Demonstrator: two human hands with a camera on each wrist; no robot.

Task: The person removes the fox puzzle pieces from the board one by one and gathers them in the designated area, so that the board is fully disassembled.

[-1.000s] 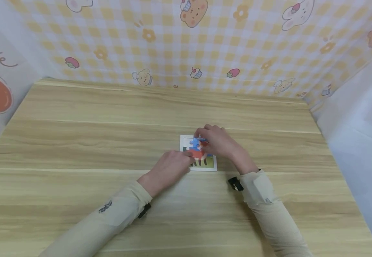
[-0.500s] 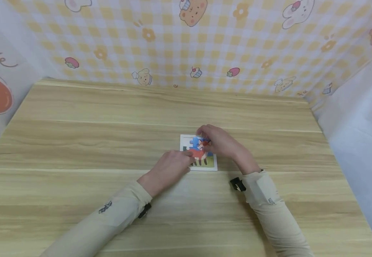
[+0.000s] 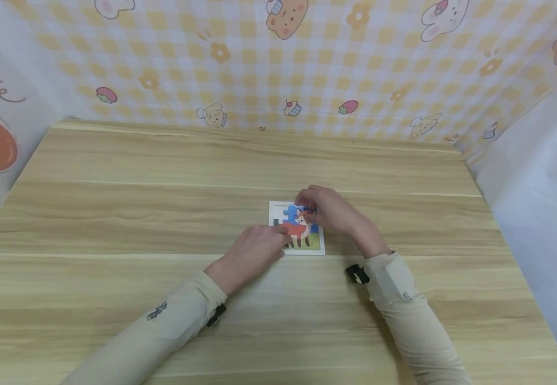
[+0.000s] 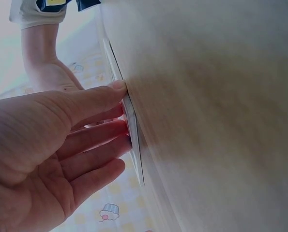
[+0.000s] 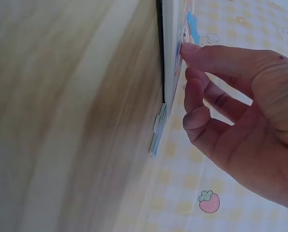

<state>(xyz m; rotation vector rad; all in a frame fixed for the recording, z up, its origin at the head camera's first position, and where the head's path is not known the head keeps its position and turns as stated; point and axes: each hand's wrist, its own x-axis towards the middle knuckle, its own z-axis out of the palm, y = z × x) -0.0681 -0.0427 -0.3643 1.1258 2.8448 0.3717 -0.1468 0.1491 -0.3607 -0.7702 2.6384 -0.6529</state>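
Observation:
A small white-framed jigsaw puzzle [image 3: 323, 249] lies on the table, showing an orange, fox-like animal on grass. My left hand [image 3: 254, 248] rests at its lower left, thumb and fairly straight fingers touching its face near the edge in the left wrist view. My right hand [image 3: 333, 210] is over the upper right corner. Its bent fingers and thumb pinch a puzzle piece there, largely hidden by the hand; in the right wrist view the thumb [image 5: 191, 50] touches the board. A blue puzzle piece [image 3: 290, 210] sits at the top middle, appearing raised off the board in the right wrist view.
The wooden table [image 3: 138, 214] reaches back to a yellow checked cloth wall [image 3: 239, 75]. Beside the board, in the right wrist view, lies a small thin flat piece [image 5: 158, 133]. White walls stand at both sides.
My right hand has shifted slightly right and lowered the piece, which was tilted, toward the upper right corner; more of the animal's head shows. My left hand has stayed in place.

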